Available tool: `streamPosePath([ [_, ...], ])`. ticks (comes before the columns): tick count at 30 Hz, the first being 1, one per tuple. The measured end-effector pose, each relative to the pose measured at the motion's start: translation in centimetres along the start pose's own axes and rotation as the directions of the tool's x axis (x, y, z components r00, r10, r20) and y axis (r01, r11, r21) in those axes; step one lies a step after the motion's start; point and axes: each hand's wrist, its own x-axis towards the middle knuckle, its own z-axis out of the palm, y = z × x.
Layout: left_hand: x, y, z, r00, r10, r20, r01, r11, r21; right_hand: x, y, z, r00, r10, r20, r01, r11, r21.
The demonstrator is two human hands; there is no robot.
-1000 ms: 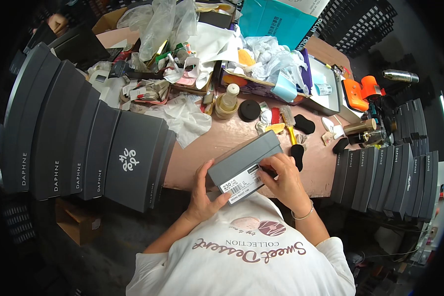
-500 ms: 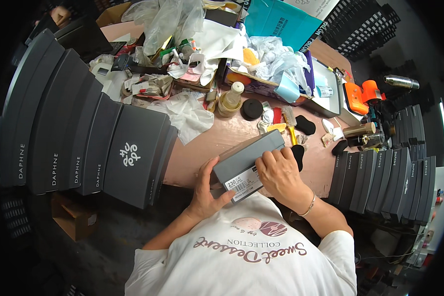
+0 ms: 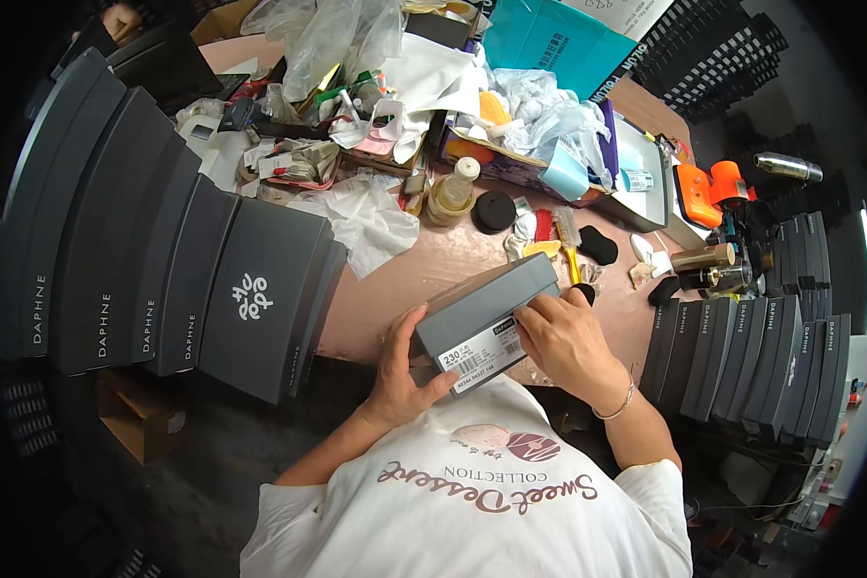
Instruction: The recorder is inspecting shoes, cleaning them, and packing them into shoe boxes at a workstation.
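I see my left hand [image 3: 400,371] wrapped around the near left end of a long dark grey cardboard box [image 3: 486,318]. The thumb sits on the end face and the fingers curl over the top edge, so this hand is closed on the box. My right hand [image 3: 568,342] lies mostly flat on the right side of the same end, fingers a little bent and pressing on a white paper label [image 3: 482,354] with black bars. It pushes on the box more than it grabs it.

The box is at the front edge of the pinkish-brown table [image 3: 395,289], just in front of my chest, tilted so the labelled end faces me. To do this well, I think the left hand should keep the box from sliding while the right fingers rub the label flat from the middle out to its corners, so no bubbles or bent corners are left.

The box looks plain, smooth and matte, with its lid on. The label covers part of the end face. A fanned stack of dark grey boxes [image 3: 164,250] stands to the left, and a row of dark boxes [image 3: 751,356] on edge stands to the right.
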Motion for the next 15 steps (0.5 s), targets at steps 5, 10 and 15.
streamPosePath([
  [5, -0.3, -0.6, -0.1, 0.999, -0.030, 0.040, 0.029, 0.999, 0.020, 0.9, -1.3, 0.1, 0.994, -0.092, 0.053, 0.103, 0.957, -0.270],
  [10, -0.3, -0.7, -0.2, 0.999, -0.015, 0.036, 0.014, 0.999, 0.029, 2.0, -1.9, -0.4, 0.979, -0.155, 0.131, 0.191, 0.923, -0.334],
  [15, -0.1, -0.6, -0.1, 0.999, -0.011, 0.031, 0.010, 1.000, 0.027, 2.8, -0.5, -0.5, 0.967, -0.220, 0.129, 0.245, 0.942, -0.227],
])
